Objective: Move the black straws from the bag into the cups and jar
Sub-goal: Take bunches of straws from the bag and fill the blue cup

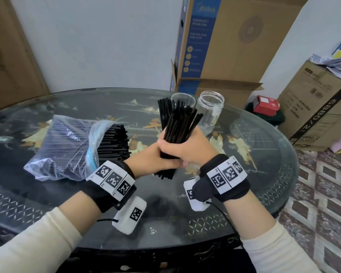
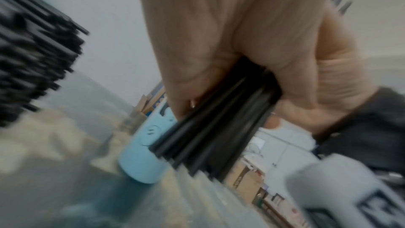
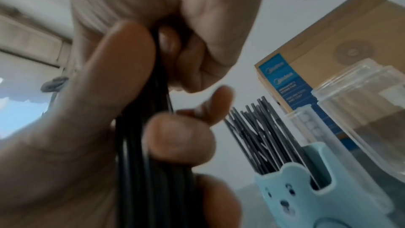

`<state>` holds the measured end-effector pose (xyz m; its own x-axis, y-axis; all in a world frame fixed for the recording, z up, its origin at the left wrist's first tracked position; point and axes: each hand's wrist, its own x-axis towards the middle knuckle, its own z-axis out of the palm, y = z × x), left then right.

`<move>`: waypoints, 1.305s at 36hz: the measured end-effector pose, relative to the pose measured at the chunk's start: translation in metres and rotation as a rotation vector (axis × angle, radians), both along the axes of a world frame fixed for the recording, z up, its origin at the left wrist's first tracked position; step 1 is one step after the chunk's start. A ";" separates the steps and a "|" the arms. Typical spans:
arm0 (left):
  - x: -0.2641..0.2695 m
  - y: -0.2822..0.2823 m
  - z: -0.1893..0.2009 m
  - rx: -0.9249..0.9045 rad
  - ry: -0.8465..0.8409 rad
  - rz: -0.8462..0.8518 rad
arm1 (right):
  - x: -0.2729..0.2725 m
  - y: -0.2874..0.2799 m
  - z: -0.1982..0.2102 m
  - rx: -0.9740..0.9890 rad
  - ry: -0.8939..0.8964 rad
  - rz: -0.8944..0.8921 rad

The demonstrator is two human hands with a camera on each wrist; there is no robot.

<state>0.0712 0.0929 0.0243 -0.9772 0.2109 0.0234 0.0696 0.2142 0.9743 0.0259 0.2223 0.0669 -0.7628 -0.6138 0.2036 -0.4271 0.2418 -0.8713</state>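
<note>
On your left the bag (image 1: 67, 146) lies on the table (image 1: 264, 174), straws (image 1: 114, 140) sticking out of its open mouth. Your left hand (image 1: 146, 160) and right hand (image 1: 187, 148) both wrap a bundle (image 1: 179, 129) held tilted above the glass. Behind it more straws stand in a blue cup (image 3: 324, 197), with a clear cup (image 1: 183, 99) and the jar (image 1: 210, 111) to the right.

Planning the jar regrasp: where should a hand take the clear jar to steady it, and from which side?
Grip the clear jar round its straight body below the threaded neck, coming from its right. It stands upright and open-mouthed, so the mouth stays free for straws. The clear cup and the straw-filled blue cup stand on its left, and both hands hold the straw bundle in front.
</note>
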 end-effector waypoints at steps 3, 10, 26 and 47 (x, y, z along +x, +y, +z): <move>-0.011 0.004 -0.002 0.052 0.074 0.138 | -0.014 0.005 0.013 -0.133 -0.020 -0.066; -0.044 0.004 -0.022 -0.025 0.174 0.597 | -0.065 0.013 0.031 -0.324 0.013 -0.311; -0.088 -0.008 -0.055 -0.133 -0.061 0.382 | -0.098 -0.017 -0.012 0.030 0.038 -0.272; -0.089 -0.017 -0.058 -0.159 -0.047 0.332 | -0.102 -0.026 -0.008 0.310 0.746 -0.111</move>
